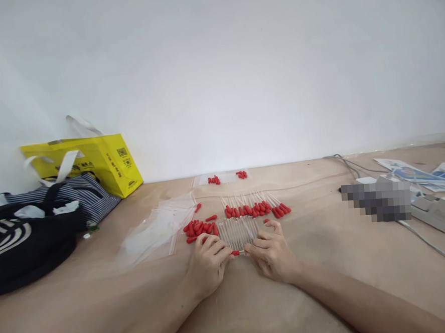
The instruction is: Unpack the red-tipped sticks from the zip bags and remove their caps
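Near the table's front, my left hand [212,260] pinches a red rubber bulb [235,253]. My right hand [272,254] is closed on a clear glass dropper tube [242,252], whose end meets the bulb between the two hands. Just beyond lies a row of bare glass tubes [236,231]. A pile of loose red bulbs [199,228] sits by my left fingers. Farther back, droppers with red bulbs fitted [248,210] lie side by side, bulbs towards me. The fingers hide much of the tube.
Clear plastic bags [154,231] lie left of the bulbs, and bagged droppers [228,177] rest near the wall. A yellow bag [111,165], a striped bag [92,194] and a black bag [31,243] stand at left. Papers [415,172], white devices [444,213] and cables [434,246] occupy the right.
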The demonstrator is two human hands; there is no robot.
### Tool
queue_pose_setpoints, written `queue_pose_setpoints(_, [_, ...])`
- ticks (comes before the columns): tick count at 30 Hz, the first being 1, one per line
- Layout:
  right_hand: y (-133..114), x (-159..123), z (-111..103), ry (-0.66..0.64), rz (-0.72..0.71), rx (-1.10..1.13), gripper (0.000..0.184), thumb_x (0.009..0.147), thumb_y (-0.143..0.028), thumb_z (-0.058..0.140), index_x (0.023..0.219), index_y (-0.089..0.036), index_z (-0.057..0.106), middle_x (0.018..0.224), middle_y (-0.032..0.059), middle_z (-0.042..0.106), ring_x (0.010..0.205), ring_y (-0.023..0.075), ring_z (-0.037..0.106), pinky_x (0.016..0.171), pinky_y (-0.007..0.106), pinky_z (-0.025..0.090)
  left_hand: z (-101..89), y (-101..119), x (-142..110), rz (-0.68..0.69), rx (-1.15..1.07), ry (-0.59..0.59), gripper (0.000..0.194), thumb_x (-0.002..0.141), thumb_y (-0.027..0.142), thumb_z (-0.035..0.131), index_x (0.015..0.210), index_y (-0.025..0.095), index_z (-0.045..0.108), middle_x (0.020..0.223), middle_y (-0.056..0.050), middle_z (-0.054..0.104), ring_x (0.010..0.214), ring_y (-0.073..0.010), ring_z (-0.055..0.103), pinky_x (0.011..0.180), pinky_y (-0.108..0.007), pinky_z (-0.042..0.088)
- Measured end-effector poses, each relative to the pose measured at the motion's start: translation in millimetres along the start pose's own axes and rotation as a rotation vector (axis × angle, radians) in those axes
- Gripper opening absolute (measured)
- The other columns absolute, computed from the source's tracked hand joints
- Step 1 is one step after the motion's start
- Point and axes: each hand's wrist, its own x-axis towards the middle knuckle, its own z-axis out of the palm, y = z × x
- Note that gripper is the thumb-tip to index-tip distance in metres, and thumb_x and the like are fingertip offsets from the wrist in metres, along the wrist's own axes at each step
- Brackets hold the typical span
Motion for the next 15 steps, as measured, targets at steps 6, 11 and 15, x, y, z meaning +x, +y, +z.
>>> queue_pose_setpoints(6, [-1.6,0.6,-1.6,0.026,0.002,0.012,0.022,0.081,-0.016,0.038,0.074,-0.019,0.059,0.049,-0.0043,0.049,0.055,0.0098,0.040,0.081,0.036,0.022,2.0,2.9,1.0,0.047,0.015,0.038,0.018,0.083,0.017,0.043,0.071,0.020,0.056,0.068,0.001,0.063,0.072,-0.0152,0.050,0.075,-0.035,0.030])
queue_pose_setpoints(11, [2.5,-2.7,-3.9,0.082,-0.016,0.021,0.022,0.081,-0.016,0.039,0.072,-0.019,0.059,0.047,-0.0044,0.048,0.054,0.0098,0.040,0.081,0.036,0.022,3.0,1.0,-0.9,0.071,0.003,0.145,0.022,0.084,0.016,0.039,0.069,0.019,0.054,0.066,0.001,0.061,0.070,-0.0152,0.049,0.073,-0.035,0.031])
queue_pose_setpoints(15, [27.4,-12.6,-10.5,0.091,0.153,-0.008,0.020,0.082,-0.018,0.041,0.078,-0.020,0.060,0.058,-0.0014,0.056,0.061,0.0115,0.047,0.079,0.035,0.025,-3.9,-12.0,-5.8,-0.053,0.039,0.217,0.021,0.084,0.014,0.039,0.072,0.019,0.056,0.071,-0.001,0.060,0.072,-0.0161,0.050,0.070,-0.033,0.035])
